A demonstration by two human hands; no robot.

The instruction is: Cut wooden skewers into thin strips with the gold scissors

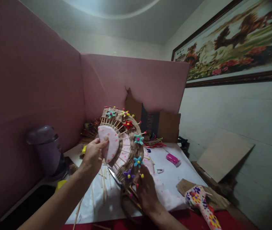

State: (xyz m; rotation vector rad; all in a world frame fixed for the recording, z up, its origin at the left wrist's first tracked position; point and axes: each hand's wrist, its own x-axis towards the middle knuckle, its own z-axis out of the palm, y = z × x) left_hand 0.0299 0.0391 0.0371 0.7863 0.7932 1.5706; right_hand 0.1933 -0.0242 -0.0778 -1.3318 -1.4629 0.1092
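**Head view.**

- **Left hand:** My left hand (94,155) pinches the fan (129,153) by its pink half-disc (112,143). The thumb is pressed on the face. The fingers are behind it, out of sight.
- **Fan:** It is held upright, clear of the table (174,179). Its arc curves up from that pinch and down to my right hand (147,191).
- **Right hand:** It sits at the fan's lower end, fingertips touching the woven band just beside the purple flower (128,174). The back of the hand faces me, so I cannot tell whether it clamps or only steadies.

**Progress, as I judge it.**

- **Done:** The band is woven along the whole arc, six flowers are seated on it, and beads cap many stick tips.
- **Left:** The end under the right palm shows loose strands and looks unfinished. Spare sticks (103,185) lie on the table below the left wrist.

**Surroundings.**

- A glue gun (203,201) lies right of the right hand, apart from it.
- A pink item (173,159) lies beyond the right fingertips.
- Pipe cleaners (154,143) are behind the fan.
- A purple jar (46,147) stands left of the left hand.
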